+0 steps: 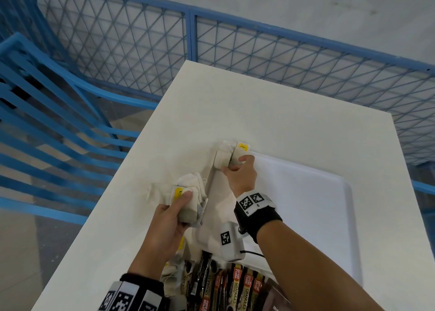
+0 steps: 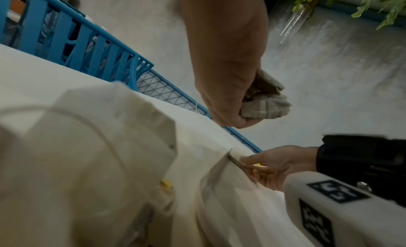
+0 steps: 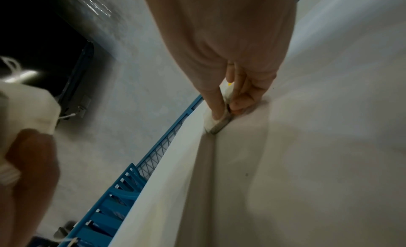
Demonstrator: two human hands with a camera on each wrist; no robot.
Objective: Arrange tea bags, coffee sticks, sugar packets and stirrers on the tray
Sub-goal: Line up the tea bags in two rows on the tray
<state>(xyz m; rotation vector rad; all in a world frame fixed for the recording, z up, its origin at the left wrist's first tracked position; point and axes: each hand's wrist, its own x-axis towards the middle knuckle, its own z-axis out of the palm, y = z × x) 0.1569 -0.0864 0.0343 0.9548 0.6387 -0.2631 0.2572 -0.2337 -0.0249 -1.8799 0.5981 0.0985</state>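
The tea bag step is in hand. At about 8 o'clock on the white desk [image 1: 294,127], the left hand [image 1: 164,226] is curled tight round a bunch of tea bags [image 1: 188,193]. To its right, the right hand [image 1: 241,175] pinches a few more tea bags [image 1: 227,155] and stands them up in the tray's [image 1: 306,204] corner at 11 o'clock. Coffee sticks [image 1: 235,284] wait at 6 o'clock. Next, I think, the right hand must let go gently so they do not fall, then take more from the left.

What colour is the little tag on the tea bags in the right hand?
Yellow. The tag on the tea bags shows best in the head view.
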